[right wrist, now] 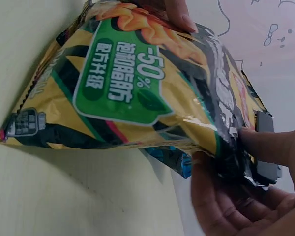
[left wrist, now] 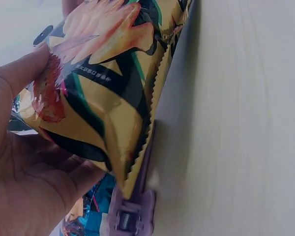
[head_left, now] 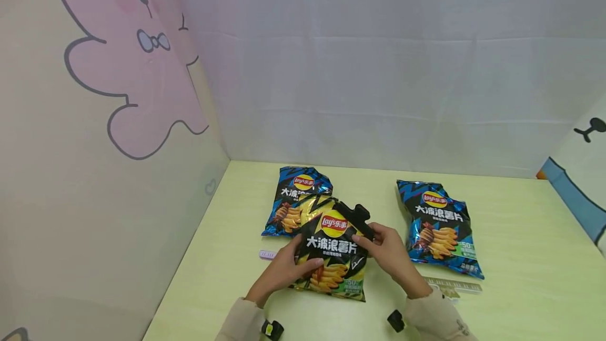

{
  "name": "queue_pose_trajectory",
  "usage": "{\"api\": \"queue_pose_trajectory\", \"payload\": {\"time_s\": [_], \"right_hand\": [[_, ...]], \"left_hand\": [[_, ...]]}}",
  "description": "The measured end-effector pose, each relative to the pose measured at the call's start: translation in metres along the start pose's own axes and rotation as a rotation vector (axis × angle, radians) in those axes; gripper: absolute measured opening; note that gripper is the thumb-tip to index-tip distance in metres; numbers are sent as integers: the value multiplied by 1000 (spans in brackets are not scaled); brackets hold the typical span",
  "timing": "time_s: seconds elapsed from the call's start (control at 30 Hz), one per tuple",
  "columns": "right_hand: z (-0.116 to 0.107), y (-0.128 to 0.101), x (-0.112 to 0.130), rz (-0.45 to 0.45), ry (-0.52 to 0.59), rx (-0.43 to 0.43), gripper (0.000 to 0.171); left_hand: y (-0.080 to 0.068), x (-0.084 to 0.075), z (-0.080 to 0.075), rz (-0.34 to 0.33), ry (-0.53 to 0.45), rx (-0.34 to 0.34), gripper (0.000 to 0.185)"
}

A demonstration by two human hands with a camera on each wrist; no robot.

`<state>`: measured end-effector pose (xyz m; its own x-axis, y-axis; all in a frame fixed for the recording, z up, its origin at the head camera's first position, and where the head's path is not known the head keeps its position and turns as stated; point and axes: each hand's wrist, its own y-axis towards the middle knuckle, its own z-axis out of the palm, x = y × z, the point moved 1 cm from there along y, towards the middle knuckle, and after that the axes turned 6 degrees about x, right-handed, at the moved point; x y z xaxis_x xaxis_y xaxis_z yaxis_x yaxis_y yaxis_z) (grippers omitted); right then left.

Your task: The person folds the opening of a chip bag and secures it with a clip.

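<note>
Both hands are on the yellow bag, which sits near the middle of the desk, its top resting over the lower edge of the left blue bag. Your left hand grips the bag's left side, thumb across the front. Your right hand pinches the black clip at the bag's top right corner; in the right wrist view your thumb presses the clip against the foil.

You look to be in the clipping step, with the clip at the mouth but not clearly closed across it. Next, I judge, you need to keep the top flat with your left hand and press the clip fully shut along the seam.

A lilac clip lies just left of the bag, a ruler near your right wrist, and the right blue bag farther right.
</note>
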<state>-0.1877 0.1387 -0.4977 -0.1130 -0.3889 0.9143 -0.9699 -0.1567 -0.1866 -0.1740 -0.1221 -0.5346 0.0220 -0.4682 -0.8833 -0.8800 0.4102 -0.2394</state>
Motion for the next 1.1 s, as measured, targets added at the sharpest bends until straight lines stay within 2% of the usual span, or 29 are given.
{"api": "queue_pose_trajectory", "payload": {"time_s": [0.2,0.37,0.6,0.87,0.97,1.1], "right_hand": [[-5,3,-5,16,26,-41,35],[-14,5,-4,35,42,-69,41],[-24,17,1,68,141,-81,33],[-35,23,0,89,209,-102,37],[-42,28,3,100,191,-112,39],[-52,38,9,103,151,-128,47]], "left_hand": [[5,-7,3,1,-34,0,88],[13,-15,4,28,-42,-6,87],[20,-27,0,-1,-29,-71,84],[29,-30,-3,96,-151,-21,67],[33,-31,-3,129,-154,-21,67],[40,-34,-2,140,-171,-39,67]]}}
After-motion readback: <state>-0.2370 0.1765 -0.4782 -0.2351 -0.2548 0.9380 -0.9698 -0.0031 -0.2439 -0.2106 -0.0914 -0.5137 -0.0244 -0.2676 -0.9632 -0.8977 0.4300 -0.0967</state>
